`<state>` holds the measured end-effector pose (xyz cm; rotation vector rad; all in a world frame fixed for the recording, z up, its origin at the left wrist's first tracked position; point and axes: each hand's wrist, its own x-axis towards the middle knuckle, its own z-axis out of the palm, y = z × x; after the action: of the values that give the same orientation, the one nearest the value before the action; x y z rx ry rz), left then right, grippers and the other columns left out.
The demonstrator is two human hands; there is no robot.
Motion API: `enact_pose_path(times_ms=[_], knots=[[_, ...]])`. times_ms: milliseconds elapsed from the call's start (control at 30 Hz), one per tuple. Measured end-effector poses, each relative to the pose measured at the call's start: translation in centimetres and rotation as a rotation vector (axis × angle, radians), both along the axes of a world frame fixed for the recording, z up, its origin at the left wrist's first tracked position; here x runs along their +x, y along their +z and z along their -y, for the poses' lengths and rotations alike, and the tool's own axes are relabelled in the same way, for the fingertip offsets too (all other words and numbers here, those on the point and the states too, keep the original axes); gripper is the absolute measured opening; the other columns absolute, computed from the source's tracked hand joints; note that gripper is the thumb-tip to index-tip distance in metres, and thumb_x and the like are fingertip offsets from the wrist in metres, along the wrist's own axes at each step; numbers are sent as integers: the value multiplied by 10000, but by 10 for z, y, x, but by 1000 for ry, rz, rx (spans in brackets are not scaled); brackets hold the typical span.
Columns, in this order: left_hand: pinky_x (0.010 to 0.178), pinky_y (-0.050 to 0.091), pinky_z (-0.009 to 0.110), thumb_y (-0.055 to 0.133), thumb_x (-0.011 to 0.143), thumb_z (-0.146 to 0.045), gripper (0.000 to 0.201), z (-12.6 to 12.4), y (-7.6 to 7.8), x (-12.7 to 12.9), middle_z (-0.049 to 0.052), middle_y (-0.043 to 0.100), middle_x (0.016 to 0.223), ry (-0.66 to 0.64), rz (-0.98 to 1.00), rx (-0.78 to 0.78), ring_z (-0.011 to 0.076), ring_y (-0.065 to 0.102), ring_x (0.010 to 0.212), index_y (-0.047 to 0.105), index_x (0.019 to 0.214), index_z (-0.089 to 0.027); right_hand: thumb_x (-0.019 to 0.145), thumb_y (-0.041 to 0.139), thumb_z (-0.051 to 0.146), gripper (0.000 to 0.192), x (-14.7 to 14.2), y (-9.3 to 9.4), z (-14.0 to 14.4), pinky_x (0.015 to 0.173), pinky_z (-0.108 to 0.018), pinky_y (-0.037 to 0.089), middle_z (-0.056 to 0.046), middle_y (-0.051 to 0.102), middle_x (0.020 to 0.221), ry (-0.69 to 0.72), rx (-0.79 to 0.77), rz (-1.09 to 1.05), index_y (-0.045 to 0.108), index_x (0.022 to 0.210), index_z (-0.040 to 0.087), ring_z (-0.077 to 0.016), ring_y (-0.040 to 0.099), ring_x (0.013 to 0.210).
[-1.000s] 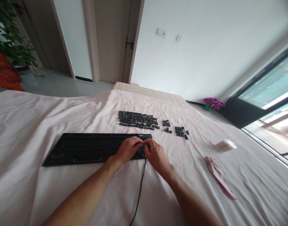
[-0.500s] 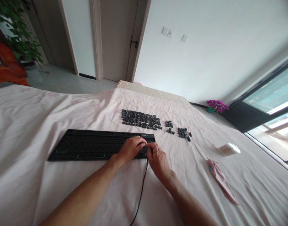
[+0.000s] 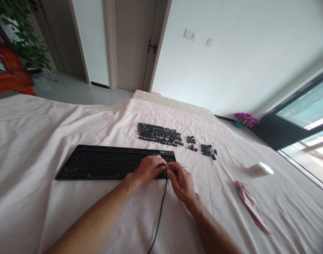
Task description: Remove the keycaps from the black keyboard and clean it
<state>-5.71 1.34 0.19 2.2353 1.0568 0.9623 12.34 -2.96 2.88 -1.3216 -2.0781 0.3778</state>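
Observation:
A black keyboard (image 3: 103,164) lies on the pink cloth, most of its keycaps off and the bare key posts showing. Over its right end, my two hands meet at the fingertips. My left hand (image 3: 150,167) is closed in a pinch, and whatever is between its fingers is hidden. Thumb and forefinger of my right hand (image 3: 181,181) are pinched together, with a thin wire (image 3: 184,167) sticking out past the knuckles. Loose black keycaps (image 3: 158,134) lie in a block behind the keyboard, with smaller groups (image 3: 207,150) to its right.
The keyboard's black cable (image 3: 160,215) runs toward me between my forearms. On the right lie a clear round tub of cotton swabs (image 3: 260,170) and a folded pink cloth (image 3: 252,208). The floral bedspread (image 3: 103,118) is wrinkled around everything.
The view has shifted slightly. My right hand has turned a little and its fingers are more extended; the thin wire now shows beside it. My left hand stays over the keyboard's right end.

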Motion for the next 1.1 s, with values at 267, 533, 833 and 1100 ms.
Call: enact_pose_path(times_ms=[267,533,833,1100], knots=[[757,408,305,686,757,-342,237,5,6,4,20,666,917,13,-175,73,208,608,844,667,968,-236,969,383,326,256,5,1,-9,725,-259,417,-54,646,881,10,81,63,600,916,200,-170,600,800],[714,375,312,674,783,-448,249,16,8,21,22,643,845,144,-295,67,205,594,807,646,827,-205,984,345,291,354,0,-1,-17,648,-253,332,-24,622,650,-84,213,342,572,734,185,-146,576,655],[697,351,306,519,900,-412,294,23,5,25,17,625,754,179,-281,127,182,555,767,602,725,-190,987,348,275,374,-1,-11,-13,642,-261,326,-22,627,610,-102,361,321,577,707,181,-138,570,595],[738,396,290,474,920,-298,255,26,-1,25,22,624,750,178,-270,192,175,551,764,599,727,-190,948,465,216,289,-6,-12,-11,646,-267,331,-3,624,589,-19,474,321,574,682,183,-121,550,578]])
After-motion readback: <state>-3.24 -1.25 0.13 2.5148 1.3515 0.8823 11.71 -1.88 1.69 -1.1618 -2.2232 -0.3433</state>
